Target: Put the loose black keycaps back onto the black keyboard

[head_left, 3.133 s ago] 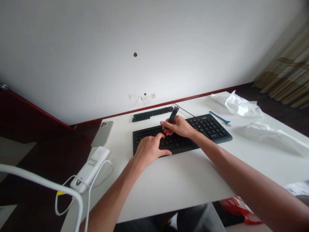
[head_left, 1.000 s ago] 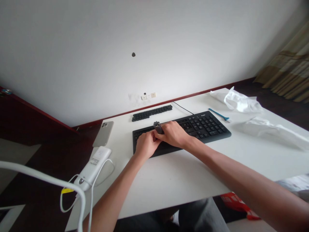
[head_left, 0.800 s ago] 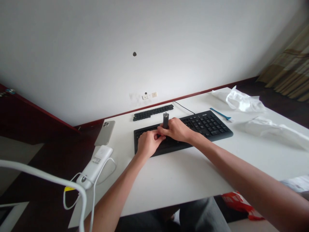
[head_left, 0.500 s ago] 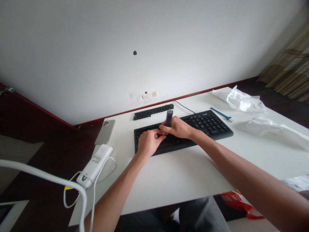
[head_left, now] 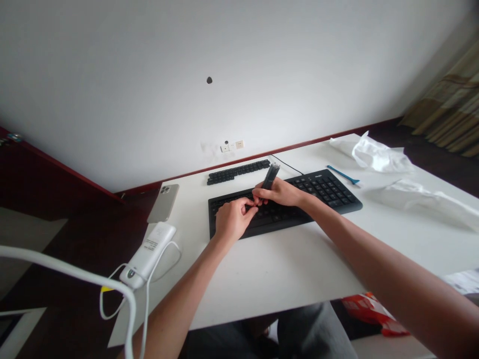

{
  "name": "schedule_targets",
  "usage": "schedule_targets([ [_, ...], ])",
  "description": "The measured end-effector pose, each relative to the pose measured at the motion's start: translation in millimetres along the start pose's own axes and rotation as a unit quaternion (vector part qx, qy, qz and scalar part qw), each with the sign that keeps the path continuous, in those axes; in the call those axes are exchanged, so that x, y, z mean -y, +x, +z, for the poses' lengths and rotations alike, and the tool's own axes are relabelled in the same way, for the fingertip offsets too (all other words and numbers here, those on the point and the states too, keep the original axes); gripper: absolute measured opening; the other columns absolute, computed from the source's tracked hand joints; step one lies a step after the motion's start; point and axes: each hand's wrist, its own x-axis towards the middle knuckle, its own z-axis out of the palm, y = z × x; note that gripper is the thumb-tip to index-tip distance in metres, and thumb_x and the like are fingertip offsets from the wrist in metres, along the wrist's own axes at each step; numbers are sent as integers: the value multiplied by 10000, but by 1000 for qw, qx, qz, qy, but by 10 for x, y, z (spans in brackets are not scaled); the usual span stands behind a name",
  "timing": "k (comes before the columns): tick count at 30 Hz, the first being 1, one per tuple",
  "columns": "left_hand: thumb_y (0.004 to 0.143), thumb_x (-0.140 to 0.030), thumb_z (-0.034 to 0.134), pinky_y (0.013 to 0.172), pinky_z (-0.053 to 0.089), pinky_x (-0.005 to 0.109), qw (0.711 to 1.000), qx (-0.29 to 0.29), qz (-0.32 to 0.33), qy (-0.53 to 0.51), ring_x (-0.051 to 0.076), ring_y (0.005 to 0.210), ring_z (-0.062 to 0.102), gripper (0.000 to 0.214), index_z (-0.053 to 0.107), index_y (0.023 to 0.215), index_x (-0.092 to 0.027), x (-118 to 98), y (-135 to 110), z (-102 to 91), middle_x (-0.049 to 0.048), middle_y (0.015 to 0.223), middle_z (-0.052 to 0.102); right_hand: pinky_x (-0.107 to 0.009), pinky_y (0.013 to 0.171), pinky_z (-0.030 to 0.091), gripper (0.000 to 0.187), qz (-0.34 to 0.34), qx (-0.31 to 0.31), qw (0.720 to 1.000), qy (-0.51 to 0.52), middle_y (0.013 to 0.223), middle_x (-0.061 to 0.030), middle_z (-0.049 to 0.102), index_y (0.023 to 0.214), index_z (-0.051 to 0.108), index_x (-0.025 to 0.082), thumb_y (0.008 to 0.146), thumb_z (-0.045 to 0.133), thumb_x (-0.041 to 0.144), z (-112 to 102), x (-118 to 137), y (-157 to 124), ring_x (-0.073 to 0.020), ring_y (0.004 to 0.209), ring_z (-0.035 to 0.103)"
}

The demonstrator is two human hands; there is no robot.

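A black keyboard (head_left: 333,194) lies at a slant on the white table, and both hands are over its left half. In my right hand (head_left: 281,193) is a dark, thick stick-shaped tool (head_left: 271,174) with a lighter top end, leaning to the right. Its lower end is hidden by the fingers. My left hand (head_left: 234,218) is closed, thumb and index finger pinched together against the right fingertips, low over the keys. Whatever is between those fingers is too small to make out. Behind the keyboard, loose black keycaps (head_left: 239,172) stand in rows.
A blue brush-like tool (head_left: 343,175) lies right of the keyboard, near crumpled white bags (head_left: 385,154). On the left are a phone (head_left: 163,203) and a white device (head_left: 151,249) with a white cable (head_left: 146,299). The table (head_left: 262,284) meets a wall with sockets (head_left: 232,146).
The tool in my right hand has tipped from nearly upright to leaning right. My right hand has shifted slightly right, while my left hand has barely moved.
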Motion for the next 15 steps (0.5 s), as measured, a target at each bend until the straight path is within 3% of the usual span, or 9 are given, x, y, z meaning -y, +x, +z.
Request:
schedule_targets([
  [8,916,-424,646,583,258,273,1000,5,15,9,124,563,516,192,773,979,-295,-1,-9,-10,-48,622,600,-306,741,549,389,-2,16,1000,10,817,-54,730,844,732,145,945,621,503,-20,42,-17,-170,754,657],
  [15,913,-460,652,584,267,277,999,41,30,11,153,606,554,229,757,884,-259,26,21,-98,-17,655,637,-272,637,425,307,-51,0,983,-175,690,-5,687,797,735,175,949,623,418,164,289,-50,-131,623,542],
])
